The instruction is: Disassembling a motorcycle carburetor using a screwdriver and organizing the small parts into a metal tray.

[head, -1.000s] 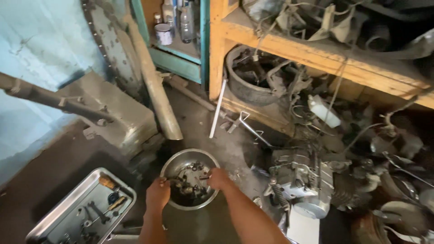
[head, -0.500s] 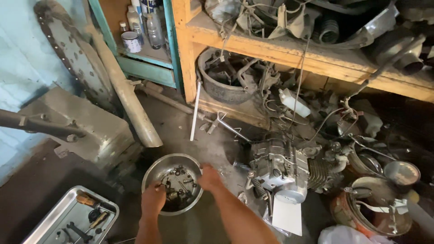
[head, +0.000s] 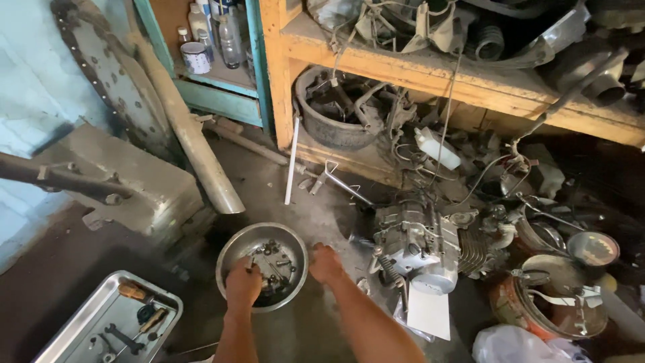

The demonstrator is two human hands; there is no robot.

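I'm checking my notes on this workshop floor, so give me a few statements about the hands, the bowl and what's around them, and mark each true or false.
1. The left hand reaches inside the metal bowl of small parts. True.
2. The right hand holds a wrench. False: it rests by the bowl's right rim, holding no tool.
3. A metal tray of tools lies left of the bowl. True.
4. The engine sits on the wooden shelf. False: it sits on the floor, right of the bowl.
5. The bowl is empty. False: it holds bolts and small parts.

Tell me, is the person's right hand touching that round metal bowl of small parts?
Touching: in the head view the right hand rests against the bowl's right rim, no gap showing.
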